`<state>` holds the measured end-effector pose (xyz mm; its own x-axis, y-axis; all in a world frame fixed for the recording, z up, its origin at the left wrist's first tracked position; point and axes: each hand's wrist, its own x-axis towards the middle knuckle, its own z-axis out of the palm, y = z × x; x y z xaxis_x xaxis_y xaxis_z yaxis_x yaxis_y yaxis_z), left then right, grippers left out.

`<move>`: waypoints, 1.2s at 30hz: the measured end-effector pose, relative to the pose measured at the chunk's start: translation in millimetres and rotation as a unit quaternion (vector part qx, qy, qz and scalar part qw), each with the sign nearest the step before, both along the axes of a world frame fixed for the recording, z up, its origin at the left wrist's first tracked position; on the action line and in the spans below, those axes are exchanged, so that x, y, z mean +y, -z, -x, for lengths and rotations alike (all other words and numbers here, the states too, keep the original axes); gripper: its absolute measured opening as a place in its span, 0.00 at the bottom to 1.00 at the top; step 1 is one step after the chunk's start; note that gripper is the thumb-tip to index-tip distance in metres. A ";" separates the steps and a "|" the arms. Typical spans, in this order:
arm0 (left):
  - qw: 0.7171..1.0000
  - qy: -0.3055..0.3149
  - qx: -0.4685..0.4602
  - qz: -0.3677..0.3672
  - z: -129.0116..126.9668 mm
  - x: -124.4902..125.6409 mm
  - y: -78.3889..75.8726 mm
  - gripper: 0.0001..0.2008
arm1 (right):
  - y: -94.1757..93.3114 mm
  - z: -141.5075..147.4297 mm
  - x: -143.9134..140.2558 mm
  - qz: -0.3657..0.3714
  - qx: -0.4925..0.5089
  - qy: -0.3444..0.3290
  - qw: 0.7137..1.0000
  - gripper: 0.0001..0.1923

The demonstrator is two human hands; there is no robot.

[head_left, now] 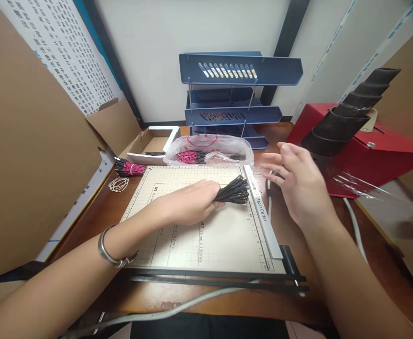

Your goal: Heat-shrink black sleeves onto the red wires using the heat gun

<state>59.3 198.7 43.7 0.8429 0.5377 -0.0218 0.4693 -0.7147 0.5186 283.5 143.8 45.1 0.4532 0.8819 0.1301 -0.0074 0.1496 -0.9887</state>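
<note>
My left hand [195, 200] is closed round a bundle of thin black wires [233, 190], whose ends fan out to the right. It holds them low over the pale, ruled board of a paper cutter [178, 249]; whether the bundle touches the board I cannot tell. A metal bracelet [111, 252] circles the left wrist. My right hand [294, 181] is raised to the right of the cutter's white edge strip [263, 214], fingers spread, with nothing in it. The cutter's black handle [290, 263] lies at the near right corner.
Behind the cutter are a plastic bag [242, 148] of pink-and-black wires, a tied wire bundle [131, 168], an open box [157, 141] and a blue tray rack [234, 115]. Dark rolled tubes [337, 127] and a red box [386, 160] stand right. A grey cable [185, 303] crosses in front.
</note>
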 end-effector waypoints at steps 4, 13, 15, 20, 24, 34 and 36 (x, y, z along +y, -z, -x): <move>0.996 -0.021 0.083 -0.025 -4.6 -14.9 1.5 0.13 | 22.8 1.6 7.3 0.026 -0.028 -0.003 0.999 0.34; 0.994 -0.046 0.088 -0.044 -8.5 -33.5 6.6 0.12 | 50.6 -8.2 11.2 0.046 -0.062 -0.002 0.997 0.34; 0.994 -0.052 0.085 -0.042 -8.2 -36.7 4.8 0.12 | 52.7 -8.0 11.7 0.045 -0.068 0.000 0.997 0.34; 0.993 -0.067 0.068 -0.063 -8.6 -43.1 4.4 0.11 | 53.2 -4.5 9.7 0.043 -0.082 -0.009 0.996 0.33; 0.991 -0.069 0.071 -0.089 -10.0 -45.2 5.3 0.11 | 53.7 -2.9 9.1 0.040 -0.090 -0.014 0.995 0.33; 0.992 -0.085 0.059 -0.075 -10.2 -47.5 6.2 0.08 | 58.1 -2.8 10.0 0.028 -0.106 -0.017 0.994 0.33; 0.993 -0.088 0.047 -0.069 -10.0 -47.6 6.9 0.07 | 58.6 -2.6 10.3 0.027 -0.107 -0.018 0.994 0.33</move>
<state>69.2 151.2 36.8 0.7338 0.6793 -0.0116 0.6341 -0.6787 0.3704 286.1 154.1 -13.4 0.3882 0.9055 0.1714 0.1993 0.0991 -0.9749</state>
